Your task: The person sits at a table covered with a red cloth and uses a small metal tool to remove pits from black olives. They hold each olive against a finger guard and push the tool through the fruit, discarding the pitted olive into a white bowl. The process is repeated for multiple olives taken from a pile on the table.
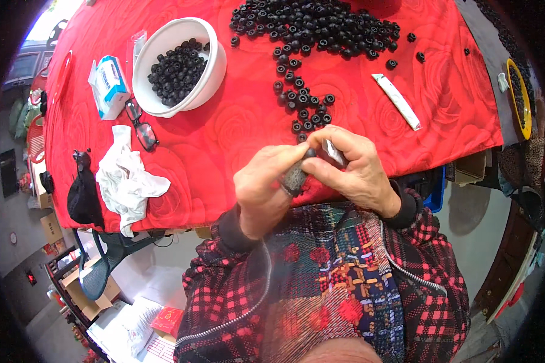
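Over the near edge of the red-covered table (224, 145), my two hands meet fingertip to fingertip. My left hand (261, 184) is closed, pinching a small black round part (309, 153); dark grey speckled material (293, 179) shows under its fingers. Curled around a flat silvery piece (335, 153) is my right hand (363, 175), its thumb and forefinger also touching the black part. What the silvery piece is, I cannot make out. Just beyond my fingertips, a trail of loose black hollow parts (303, 100) leads back to a big pile (321, 27) of them.
A white bowl (217, 72) holding more black parts stands at the far left. Near it lie a blue-and-white box (110, 88), folded eyeglasses (145, 134) and a crumpled white cloth (127, 178). A slim white packet (396, 101) rests at right, with a yellow-rimmed tray (528, 109) beyond.
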Tool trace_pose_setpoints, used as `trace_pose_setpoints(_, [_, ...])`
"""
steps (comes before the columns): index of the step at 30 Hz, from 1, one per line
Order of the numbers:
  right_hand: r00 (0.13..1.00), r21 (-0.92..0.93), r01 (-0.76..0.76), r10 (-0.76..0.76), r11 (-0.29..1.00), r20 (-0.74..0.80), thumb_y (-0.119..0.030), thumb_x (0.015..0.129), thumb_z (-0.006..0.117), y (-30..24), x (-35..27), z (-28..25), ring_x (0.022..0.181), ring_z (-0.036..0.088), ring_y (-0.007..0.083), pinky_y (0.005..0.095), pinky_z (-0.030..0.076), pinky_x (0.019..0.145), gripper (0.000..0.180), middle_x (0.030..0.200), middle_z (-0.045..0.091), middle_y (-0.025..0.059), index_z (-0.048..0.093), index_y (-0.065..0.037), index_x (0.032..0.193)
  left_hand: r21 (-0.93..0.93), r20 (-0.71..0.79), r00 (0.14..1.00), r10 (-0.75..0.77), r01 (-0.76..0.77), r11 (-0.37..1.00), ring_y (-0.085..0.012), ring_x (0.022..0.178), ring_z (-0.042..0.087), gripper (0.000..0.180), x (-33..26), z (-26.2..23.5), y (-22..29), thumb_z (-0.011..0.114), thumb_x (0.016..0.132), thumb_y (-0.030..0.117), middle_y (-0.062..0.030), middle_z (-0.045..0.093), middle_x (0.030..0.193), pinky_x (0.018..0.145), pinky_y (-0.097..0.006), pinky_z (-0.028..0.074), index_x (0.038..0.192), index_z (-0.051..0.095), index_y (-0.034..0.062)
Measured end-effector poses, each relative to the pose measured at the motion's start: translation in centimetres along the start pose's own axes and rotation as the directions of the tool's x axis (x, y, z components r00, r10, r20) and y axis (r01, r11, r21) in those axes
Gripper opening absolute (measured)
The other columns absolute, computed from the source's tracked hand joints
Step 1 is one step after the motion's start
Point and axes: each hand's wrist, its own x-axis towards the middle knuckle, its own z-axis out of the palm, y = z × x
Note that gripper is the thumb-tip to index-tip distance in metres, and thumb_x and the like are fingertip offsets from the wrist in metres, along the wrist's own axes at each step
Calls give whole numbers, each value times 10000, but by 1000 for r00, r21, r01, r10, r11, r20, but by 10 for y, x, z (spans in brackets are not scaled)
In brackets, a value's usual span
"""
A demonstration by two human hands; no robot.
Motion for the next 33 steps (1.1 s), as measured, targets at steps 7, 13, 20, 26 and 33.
trace_pose_setpoints(7, [911,-110,406,-392,907,129,-76,737,734,5,-1,-10,634,580,248,332,445,549,267,745,572,103,627,-2,971,-746,529,645,-551,664,61,-119,763,634,142,-7,-13,11,623,863,4,-79,660,899,625,-247,510,1002,651,-6])
trace_pose_setpoints(13, [838,-36,472,-436,881,328,-57,695,718,3,-6,-19,606,569,272,357,446,523,372,728,553,109,635,-14,1055,-470,745,514,-425,857,211,-73,585,586,86,-3,-14,11,614,887,46,-4,619,691,506,-199,453,940,666,2])
trace_pose_setpoints(20, [696,-284,705,-711,650,100,-3,637,782,1,-10,-12,504,510,179,314,370,451,414,690,566,74,650,52,1026,-650,659,583,-475,759,29,-81,663,596,162,-7,-6,19,607,890,87,-26,637,797,556,-207,467,1022,635,-2])
trace_pose_setpoints(26, [616,-466,724,-781,508,106,-98,645,752,8,-12,-7,488,465,146,295,315,432,343,619,488,10,649,34,944,-723,468,715,-519,648,239,-96,711,585,248,-19,4,16,604,904,149,-57,635,860,587,-232,482,1080,593,-25])
trace_pose_setpoints(33, [961,-43,251,-244,967,128,-39,833,539,-8,-19,-30,752,589,328,380,466,658,201,848,549,173,554,25,1022,-780,490,707,-509,617,105,-93,762,595,292,-15,-5,15,608,912,143,-72,650,913,644,-243,501,1140,604,-39])
